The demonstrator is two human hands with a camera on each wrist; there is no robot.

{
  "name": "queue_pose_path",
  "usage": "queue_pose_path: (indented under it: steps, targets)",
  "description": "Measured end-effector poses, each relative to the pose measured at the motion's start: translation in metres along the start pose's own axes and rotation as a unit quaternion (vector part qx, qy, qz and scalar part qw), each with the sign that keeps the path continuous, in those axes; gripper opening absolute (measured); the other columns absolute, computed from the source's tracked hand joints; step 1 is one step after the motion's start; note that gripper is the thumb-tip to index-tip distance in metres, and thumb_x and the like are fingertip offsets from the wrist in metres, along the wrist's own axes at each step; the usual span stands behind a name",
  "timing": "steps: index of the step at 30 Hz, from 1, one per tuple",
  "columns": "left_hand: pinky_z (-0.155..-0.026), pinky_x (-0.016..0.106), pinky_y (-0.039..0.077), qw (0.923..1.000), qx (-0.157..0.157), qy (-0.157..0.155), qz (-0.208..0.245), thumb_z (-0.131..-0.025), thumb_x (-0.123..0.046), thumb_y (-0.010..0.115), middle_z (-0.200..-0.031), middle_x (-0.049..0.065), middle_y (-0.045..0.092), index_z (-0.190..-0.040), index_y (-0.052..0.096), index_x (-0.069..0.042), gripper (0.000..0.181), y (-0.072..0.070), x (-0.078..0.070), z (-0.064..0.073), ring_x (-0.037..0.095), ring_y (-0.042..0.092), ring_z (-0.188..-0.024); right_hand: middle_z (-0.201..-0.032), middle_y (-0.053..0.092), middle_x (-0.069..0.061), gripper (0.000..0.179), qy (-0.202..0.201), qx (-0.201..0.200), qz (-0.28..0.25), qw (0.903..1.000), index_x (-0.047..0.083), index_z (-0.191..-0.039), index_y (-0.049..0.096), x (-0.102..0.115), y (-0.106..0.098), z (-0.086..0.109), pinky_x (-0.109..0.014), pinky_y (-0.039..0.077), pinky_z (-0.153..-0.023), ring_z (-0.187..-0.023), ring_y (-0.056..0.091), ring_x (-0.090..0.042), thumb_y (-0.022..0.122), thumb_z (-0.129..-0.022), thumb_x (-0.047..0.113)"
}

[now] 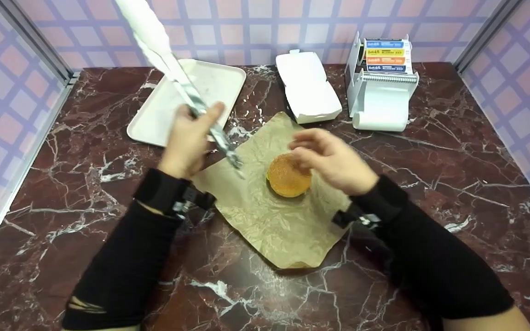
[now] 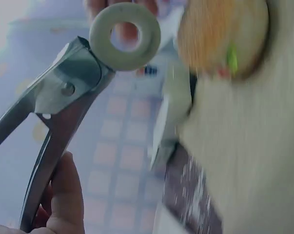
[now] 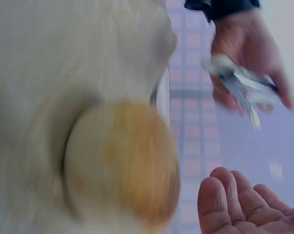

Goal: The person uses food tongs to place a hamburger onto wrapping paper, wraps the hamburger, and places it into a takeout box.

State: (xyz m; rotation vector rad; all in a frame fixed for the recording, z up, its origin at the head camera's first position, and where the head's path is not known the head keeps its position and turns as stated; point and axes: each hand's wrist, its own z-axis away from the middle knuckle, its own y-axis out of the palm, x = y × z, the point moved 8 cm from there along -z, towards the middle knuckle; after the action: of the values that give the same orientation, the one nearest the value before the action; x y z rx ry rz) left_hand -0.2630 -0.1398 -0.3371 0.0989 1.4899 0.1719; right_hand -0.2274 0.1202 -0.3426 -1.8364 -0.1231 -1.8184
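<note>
My left hand (image 1: 187, 142) grips a pair of metal tongs (image 1: 185, 90) with white ends. The white ends point up and away over the tray, and the hinge end with a pale ring (image 2: 125, 36) points down toward the paper. A burger (image 1: 288, 177) with a browned bun sits in the middle of a brown wrapping paper (image 1: 265, 225). Green and red filling shows at its side in the left wrist view. Just above and right of the burger hovers my right hand (image 1: 334, 163), fingers loosely bent and holding nothing; in the right wrist view its palm (image 3: 256, 214) faces up.
Behind the left hand lies a white tray (image 1: 147, 122). At the back stands a white box (image 1: 311, 99) with its lid up. A label dispenser (image 1: 382, 99) with a white roll and colored strips is to its right. Checked walls (image 1: 228, 27) enclose the marble table.
</note>
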Motion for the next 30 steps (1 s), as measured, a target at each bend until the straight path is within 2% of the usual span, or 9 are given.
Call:
queue_pose_path:
  steps: [3,6,8,11,14,18,25,27,30]
  targets:
    - [-0.063,0.030,0.061,0.9975,-0.041,-0.015,-0.056,-0.095,-0.040,0.078,-0.101,0.002,0.050,-0.126,0.040,-0.012,0.057,-0.030,-0.006,-0.009,0.013,0.055,-0.071,-0.138,0.063,-0.015,0.041,0.004,-0.032,0.003,0.9995,0.001,-0.146,0.049,-0.009,-0.025,0.007,-0.038,0.061,-0.098,-0.114,0.066,-0.028,0.057,-0.107,0.010]
    - [-0.056,0.032,0.059,0.9860,-0.090,-0.034,-0.136,-0.090,-0.052,0.079,-0.102,0.001,0.051,-0.135,0.035,-0.013,0.075,-0.062,-0.010,-0.016,0.013,0.055,-0.067,-0.133,0.064,-0.012,0.039,0.001,-0.059,0.005,0.9982,-0.002,-0.144,0.050,-0.014,-0.044,0.012,-0.032,0.061,-0.095,-0.108,0.065,-0.021,0.056,-0.107,0.008]
    - [-0.068,0.031,0.060,0.9711,-0.117,-0.037,-0.205,-0.089,-0.058,0.078,-0.105,0.000,0.052,-0.142,0.032,-0.011,0.085,-0.079,-0.012,-0.022,0.014,0.059,-0.077,-0.131,0.065,-0.011,0.037,-0.002,-0.072,0.000,0.9974,-0.005,-0.143,0.050,-0.016,-0.052,0.014,-0.029,0.060,-0.092,-0.104,0.065,-0.016,0.055,-0.108,0.007]
    - [-0.098,0.034,0.056,0.9402,-0.132,-0.038,-0.312,-0.091,-0.059,0.074,-0.119,0.004,0.050,-0.151,0.027,-0.004,0.094,-0.094,-0.013,-0.030,0.022,0.058,-0.108,-0.129,0.065,-0.010,0.037,-0.007,-0.079,-0.002,0.9969,-0.008,-0.142,0.049,-0.017,-0.058,0.015,-0.027,0.060,-0.089,-0.100,0.064,-0.012,0.054,-0.108,0.006]
    - [-0.120,0.044,0.043,0.9175,-0.115,-0.047,-0.378,-0.095,-0.051,0.071,-0.134,0.016,0.049,-0.154,0.020,0.004,0.095,-0.101,-0.008,-0.038,0.032,0.051,-0.128,-0.128,0.065,-0.009,0.037,-0.006,-0.074,0.007,0.9972,-0.008,-0.141,0.050,-0.019,-0.059,0.015,-0.025,0.059,-0.087,-0.100,0.064,-0.011,0.055,-0.108,0.006]
    - [-0.119,0.055,0.043,0.8846,-0.088,-0.060,-0.454,-0.096,-0.043,0.071,-0.141,0.029,0.049,-0.152,0.022,0.010,0.091,-0.105,0.001,-0.047,0.041,0.053,-0.127,-0.129,0.065,-0.011,0.035,-0.003,-0.065,0.028,0.9975,-0.007,-0.139,0.054,-0.022,-0.058,0.014,-0.021,0.057,-0.086,-0.103,0.065,-0.013,0.057,-0.107,0.007]
    - [-0.115,0.062,0.044,0.8201,-0.036,-0.074,-0.566,-0.096,-0.040,0.067,-0.141,0.038,0.049,-0.150,0.025,0.020,0.091,-0.103,0.011,-0.059,0.050,0.053,-0.127,-0.135,0.064,-0.021,0.034,0.011,-0.048,0.071,0.9962,-0.004,-0.138,0.059,-0.025,-0.058,0.015,-0.020,0.056,-0.087,-0.105,0.066,-0.012,0.058,-0.107,0.010]
    - [-0.112,0.063,0.046,0.8060,-0.025,-0.077,-0.586,-0.095,-0.037,0.064,-0.140,0.040,0.049,-0.147,0.028,0.022,0.087,-0.100,0.014,-0.061,0.050,0.054,-0.125,-0.136,0.064,-0.023,0.033,0.013,-0.043,0.083,0.9956,-0.002,-0.138,0.059,-0.025,-0.057,0.016,-0.020,0.056,-0.087,-0.105,0.067,-0.012,0.058,-0.107,0.011]
    - [-0.109,0.062,0.048,0.7942,-0.012,-0.078,-0.602,-0.093,-0.033,0.062,-0.137,0.041,0.049,-0.144,0.031,0.023,0.082,-0.096,0.016,-0.062,0.049,0.055,-0.122,-0.137,0.065,-0.022,0.033,0.015,-0.038,0.098,0.9944,-0.001,-0.137,0.061,-0.026,-0.058,0.016,-0.019,0.056,-0.087,-0.107,0.067,-0.017,0.057,-0.107,0.013]
